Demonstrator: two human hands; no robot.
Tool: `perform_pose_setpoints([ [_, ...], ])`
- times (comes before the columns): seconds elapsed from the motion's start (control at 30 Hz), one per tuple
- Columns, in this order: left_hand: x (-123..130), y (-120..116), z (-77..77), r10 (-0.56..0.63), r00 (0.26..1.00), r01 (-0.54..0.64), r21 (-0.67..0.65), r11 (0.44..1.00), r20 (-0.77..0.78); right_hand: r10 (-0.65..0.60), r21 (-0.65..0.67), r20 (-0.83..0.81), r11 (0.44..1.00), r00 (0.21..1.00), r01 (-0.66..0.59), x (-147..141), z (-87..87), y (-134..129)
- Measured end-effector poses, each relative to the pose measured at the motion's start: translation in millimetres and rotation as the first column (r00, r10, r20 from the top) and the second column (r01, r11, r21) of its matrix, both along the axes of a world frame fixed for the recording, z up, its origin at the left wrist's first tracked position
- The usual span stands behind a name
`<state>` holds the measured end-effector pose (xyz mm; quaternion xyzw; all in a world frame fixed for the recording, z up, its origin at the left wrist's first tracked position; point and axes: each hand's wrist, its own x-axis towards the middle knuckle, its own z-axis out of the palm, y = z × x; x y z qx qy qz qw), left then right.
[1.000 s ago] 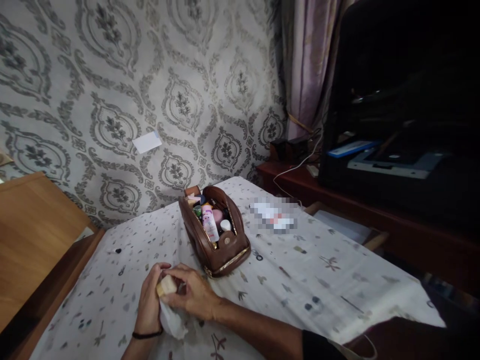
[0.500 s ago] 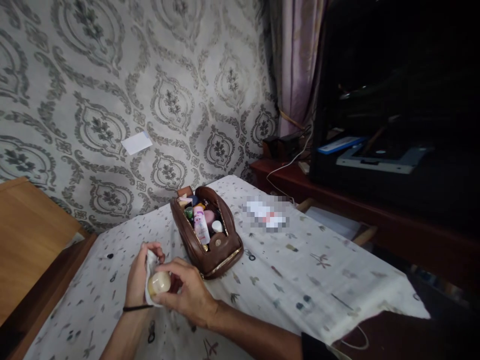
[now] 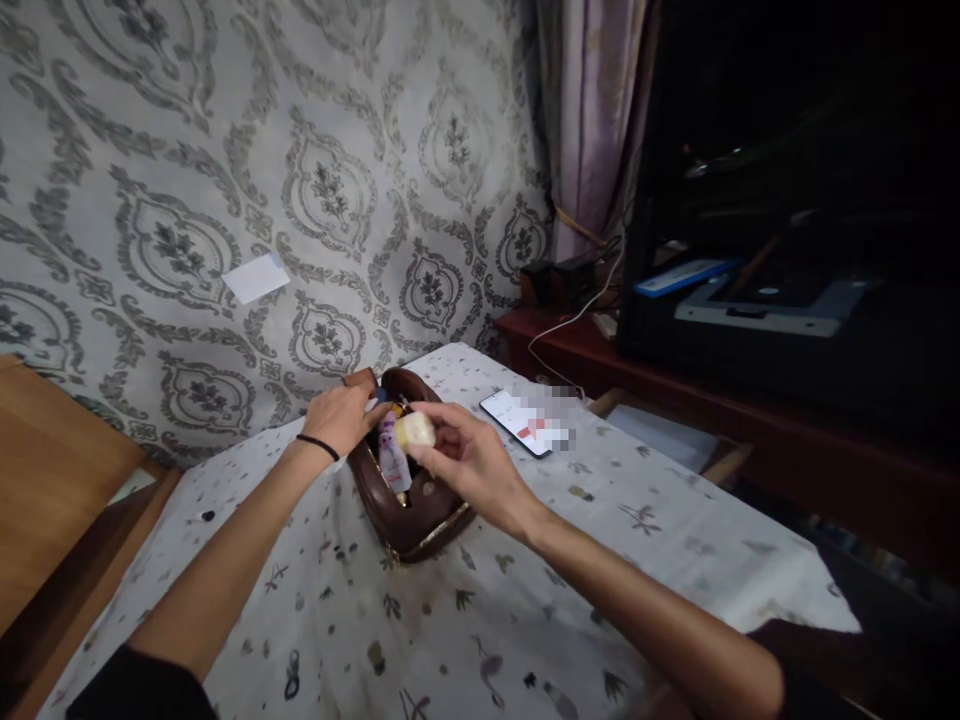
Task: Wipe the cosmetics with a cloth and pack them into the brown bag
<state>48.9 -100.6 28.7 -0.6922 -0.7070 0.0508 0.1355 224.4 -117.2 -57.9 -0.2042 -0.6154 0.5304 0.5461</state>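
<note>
A brown zippered bag [image 3: 386, 500] lies open on the patterned cloth [image 3: 570, 570]. Inside it a pink and white bottle [image 3: 392, 458] and other small items show. My right hand [image 3: 480, 465] pinches a small cream-coloured jar [image 3: 416, 431] between thumb and fingers over the bag's opening. My left hand [image 3: 341, 418] is at the bag's far left side, its fingers reaching over the edge into the opening. Its fingertips are partly hidden, so what they touch is unclear.
A phone [image 3: 517, 420] with a lit, partly blurred screen lies right of the bag. Behind stands a dark red desk [image 3: 562, 350] with a white cable [image 3: 577, 322] and a large dark screen [image 3: 765, 200]. A wooden panel [image 3: 60, 470] is at the left.
Both hands have moved up and right to the bag. The jar came along in my right hand. My left hand has parted from the jar and the white thing beside it.
</note>
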Motion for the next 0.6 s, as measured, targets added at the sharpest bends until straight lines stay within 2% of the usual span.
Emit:
perform_pose_setpoints([
  [0.2, 11, 7, -0.7, -0.028, 0.994, 0.019, -0.087, 0.996, -0.109, -0.069, 0.022, 0.081, 0.997, 0.994, 0.068, 15, 2.5, 21],
  [0.37, 19, 15, -1.2, -0.005, 0.991, -0.013, -0.133, 0.991, -0.136, -0.107, 0.044, 0.110, 0.994, 0.988, 0.103, 13, 3.8, 24],
  [0.6, 34, 20, 1.7, 0.006, 0.984, -0.040, -0.189, 0.981, -0.178, -0.098, 0.051, 0.123, 0.994, 0.988, 0.092, 10, -3.9, 25],
])
